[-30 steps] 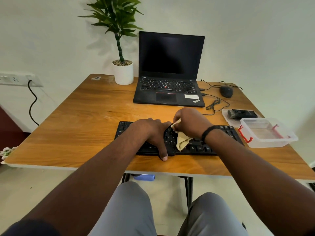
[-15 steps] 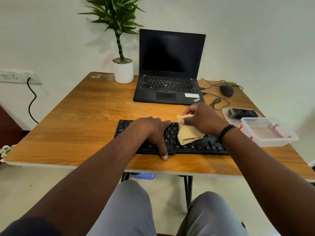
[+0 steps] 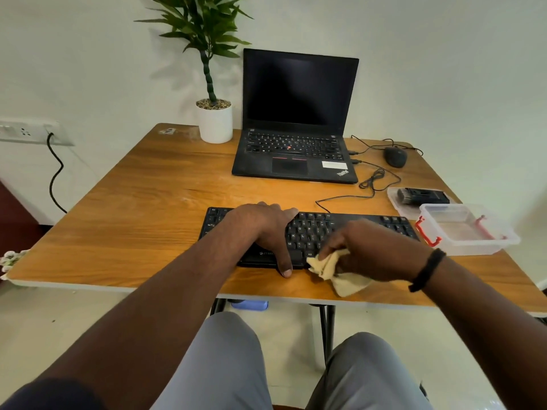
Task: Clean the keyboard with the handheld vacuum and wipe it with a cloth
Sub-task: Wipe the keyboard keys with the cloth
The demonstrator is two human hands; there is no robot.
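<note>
Here, the black keyboard (image 3: 313,232) is pressed down flat by the left hand (image 3: 266,229), while a yellow cloth (image 3: 334,272) is held bunched in the right hand (image 3: 367,250) at its front edge.

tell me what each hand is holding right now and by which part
The right hand grips the cloth by its bunched upper part; the rest hangs loose. The left hand holds nothing, resting flat on the keyboard, thumb over its front edge.
</note>
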